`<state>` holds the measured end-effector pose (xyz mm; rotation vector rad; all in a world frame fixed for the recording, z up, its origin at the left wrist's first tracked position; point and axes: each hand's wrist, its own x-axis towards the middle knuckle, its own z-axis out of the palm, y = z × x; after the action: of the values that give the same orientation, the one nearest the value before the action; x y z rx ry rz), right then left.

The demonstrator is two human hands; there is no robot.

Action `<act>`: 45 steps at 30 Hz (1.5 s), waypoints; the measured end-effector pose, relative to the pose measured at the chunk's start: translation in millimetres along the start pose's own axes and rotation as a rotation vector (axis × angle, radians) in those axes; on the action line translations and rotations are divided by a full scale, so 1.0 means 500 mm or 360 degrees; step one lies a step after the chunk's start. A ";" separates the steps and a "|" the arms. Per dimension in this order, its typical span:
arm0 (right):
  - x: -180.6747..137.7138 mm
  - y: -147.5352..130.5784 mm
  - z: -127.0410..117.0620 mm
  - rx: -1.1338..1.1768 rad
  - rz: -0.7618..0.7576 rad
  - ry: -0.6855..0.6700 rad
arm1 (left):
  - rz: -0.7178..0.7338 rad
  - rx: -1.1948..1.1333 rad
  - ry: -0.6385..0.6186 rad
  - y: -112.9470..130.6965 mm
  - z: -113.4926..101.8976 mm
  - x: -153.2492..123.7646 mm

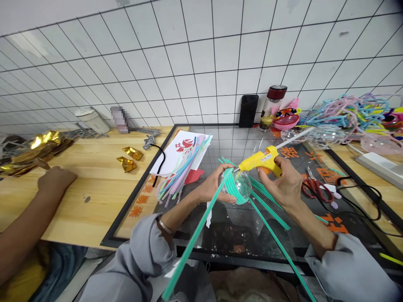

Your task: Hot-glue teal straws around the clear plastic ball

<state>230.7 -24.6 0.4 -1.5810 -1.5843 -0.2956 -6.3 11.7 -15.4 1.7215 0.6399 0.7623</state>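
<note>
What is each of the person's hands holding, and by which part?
The left hand cups a clear ball wrapped in green strips, gripping its side. The right hand holds a yellow glue gun by its handle.

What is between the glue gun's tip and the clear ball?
Nothing visible. The right hand holds the glue gun, and its tip points straight at the teal strips wrapped on the clear ball, which the left hand holds. The gap looks open.
</note>
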 end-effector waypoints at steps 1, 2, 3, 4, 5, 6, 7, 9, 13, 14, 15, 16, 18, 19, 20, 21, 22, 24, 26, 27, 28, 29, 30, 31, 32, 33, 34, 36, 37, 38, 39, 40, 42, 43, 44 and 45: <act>0.000 0.000 0.000 -0.0004 0.0007 -0.0013 | -0.0003 -0.0023 -0.0014 -0.001 0.000 0.000; 0.000 0.000 0.000 -0.0009 0.0017 -0.0031 | -0.0008 -0.0042 -0.0020 -0.001 0.000 0.000; 0.000 -0.001 0.000 -0.0015 0.0030 -0.0052 | -0.0013 -0.0048 -0.0023 -0.001 0.001 0.000; 0.000 -0.001 0.000 -0.0023 0.0045 -0.0072 | -0.0017 -0.0040 -0.0017 0.000 0.001 0.000; 0.000 0.000 0.000 -0.0028 0.0055 -0.0082 | -0.0018 -0.0020 -0.0004 0.001 0.002 0.001; -0.001 0.000 0.000 -0.0030 0.0058 -0.0081 | -0.0018 0.0007 0.0008 0.002 0.002 0.001; -0.001 0.000 0.000 -0.0027 0.0054 -0.0073 | -0.0019 0.0030 0.0018 0.003 0.002 0.002; -0.001 0.001 0.001 -0.0012 0.0033 -0.0052 | -0.0017 0.0047 0.0026 0.004 0.002 0.003; -0.003 0.002 0.004 0.0014 0.0034 -0.0054 | -0.0027 -0.0065 0.0001 -0.002 0.002 0.003; -0.003 0.002 0.005 0.0018 0.0038 -0.0056 | -0.0032 -0.0097 -0.0011 -0.004 0.001 0.003; -0.003 0.002 0.006 0.0021 0.0040 -0.0056 | -0.0037 -0.0121 -0.0021 -0.006 0.001 0.003; -0.003 0.002 0.006 0.0021 0.0037 -0.0054 | -0.0037 -0.0132 -0.0029 -0.007 0.001 0.003; -0.002 0.003 0.006 0.0021 0.0037 -0.0039 | -0.0029 -0.0118 -0.0027 -0.008 0.000 0.003; -0.002 0.003 0.006 0.0022 0.0041 -0.0031 | -0.0021 -0.0099 -0.0020 -0.008 0.000 0.002; -0.002 0.003 0.006 0.0024 0.0048 -0.0024 | -0.0010 -0.0076 -0.0011 -0.007 0.000 0.002; -0.001 0.003 0.006 0.0026 0.0058 -0.0021 | 0.0000 -0.0054 -0.0004 -0.007 0.000 0.002; -0.001 0.003 0.005 0.0027 0.0064 -0.0023 | 0.0012 -0.0037 0.0001 -0.006 0.000 0.002; -0.001 0.003 0.005 0.0024 0.0068 -0.0040 | 0.0023 -0.0039 0.0004 -0.006 0.000 0.001; 0.000 0.003 0.004 0.0025 0.0061 -0.0047 | 0.0014 -0.0079 -0.0010 -0.007 0.000 0.001; 0.000 0.003 0.004 0.0028 0.0056 -0.0046 | 0.0004 -0.0099 -0.0020 -0.008 0.001 0.001; 0.001 0.004 0.004 0.0032 0.0053 -0.0040 | -0.0005 -0.0112 -0.0030 -0.008 0.001 0.001; 0.001 0.004 0.004 0.0035 0.0051 -0.0034 | -0.0011 -0.0110 -0.0038 -0.008 0.002 0.001; 0.001 0.004 0.004 0.0038 0.0049 -0.0028 | -0.0011 -0.0095 -0.0036 -0.007 0.002 0.001; 0.001 0.004 0.004 0.0039 0.0043 -0.0027 | -0.0009 -0.0072 -0.0027 -0.006 0.002 0.002; 0.002 0.004 0.004 0.0039 0.0035 -0.0025 | -0.0006 -0.0050 -0.0012 -0.005 0.002 0.002; 0.002 0.004 0.005 0.0039 0.0024 -0.0026 | -0.0007 -0.0033 0.0002 -0.004 0.002 0.002; 0.002 0.004 0.005 0.0039 0.0009 -0.0024 | -0.0009 -0.0021 0.0014 -0.002 0.001 0.003; 0.001 0.004 0.005 0.0041 -0.0017 -0.0016 | -0.0014 -0.0022 0.0022 -0.001 0.001 0.003; 0.001 0.004 0.005 0.0042 -0.0017 -0.0013 | -0.0016 -0.0033 0.0012 -0.001 0.000 0.003; 0.001 0.004 0.005 0.0040 -0.0008 -0.0013 | -0.0017 -0.0054 0.0000 -0.001 0.000 0.003; 0.001 0.004 0.005 0.0038 0.0007 -0.0020 | -0.0020 -0.0086 -0.0017 -0.002 0.000 0.002; 0.000 0.003 0.005 0.0037 0.0026 -0.0027 | -0.0025 -0.0120 -0.0035 -0.003 0.001 0.002; 0.000 0.001 0.005 0.0034 0.0061 -0.0029 | -0.0032 -0.0167 -0.0052 -0.006 0.001 0.002; 0.000 0.001 0.005 0.0033 0.0070 -0.0023 | -0.0029 -0.0171 -0.0051 -0.008 0.002 0.002; 0.000 0.000 0.005 0.0032 0.0073 -0.0012 | -0.0024 -0.0158 -0.0043 -0.008 0.002 0.002; 0.000 0.000 0.005 0.0030 0.0070 -0.0001 | -0.0017 -0.0131 -0.0032 -0.009 0.002 0.002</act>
<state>229.7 -22.9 -1.3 -1.5995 -1.5461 -0.2555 -5.1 13.2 -19.7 1.6473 0.5957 0.7531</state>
